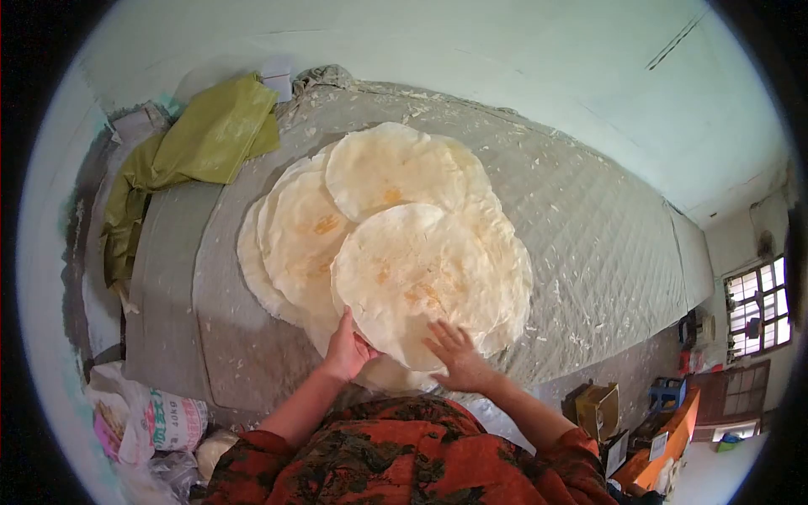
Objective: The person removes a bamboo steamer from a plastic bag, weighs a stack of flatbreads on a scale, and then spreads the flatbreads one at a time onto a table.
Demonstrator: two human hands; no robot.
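Left hand [347, 347] grips the near edge of the top flatbread [412, 278], fingers curled under its rim; right hand [457, 352] lies open and flat on the same round, fingers spread. That flatbread crowns an overlapping pile of flatbreads [379, 172] on the quilted surface [589, 244] — flakes scattered across it. Farther left, a green cloth [206, 139] lies crumpled at the surface's edge.

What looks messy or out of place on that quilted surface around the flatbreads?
Pale flakes are scattered across the quilted cover, thickest right of the flatbread pile. A green cloth lies crumpled at the far left corner. The flatbreads themselves overlap loosely but look whole.
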